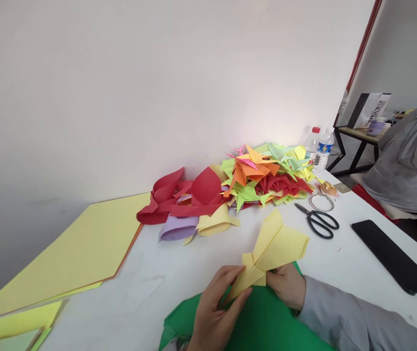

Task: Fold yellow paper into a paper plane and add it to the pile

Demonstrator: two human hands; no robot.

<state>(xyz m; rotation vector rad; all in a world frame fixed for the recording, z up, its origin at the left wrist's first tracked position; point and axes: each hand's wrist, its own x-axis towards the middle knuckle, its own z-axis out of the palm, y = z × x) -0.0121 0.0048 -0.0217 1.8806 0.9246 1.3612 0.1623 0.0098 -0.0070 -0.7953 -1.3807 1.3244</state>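
Observation:
A pale yellow folded paper piece (pixel 272 246) with two wide flaps is held up over a green surface (pixel 263 312) at the table's near edge. My left hand (pixel 217 307) pinches its narrow, pointed lower end between thumb and fingers. Behind the fold's right side, my right hand (pixel 287 285) grips it from below; those fingertips are partly hidden by the paper. Beyond the hands lies a heap of folded paper pieces (pixel 267 170) in orange, green, red and yellow. Rolled paper shapes in red (pixel 204 190), purple (pixel 179 226) and yellow (pixel 214 222) sit left of the heap.
Large yellow sheets (pixel 77 243) and smaller paper (pixel 26 324) lie at left. Black-handled scissors (pixel 320 222), a tape roll (pixel 321 202) and a black phone-like slab (pixel 391 256) are at right. Two plastic bottles (pixel 323 148) stand by the wall. Another person (pixel 409 161) sits beyond.

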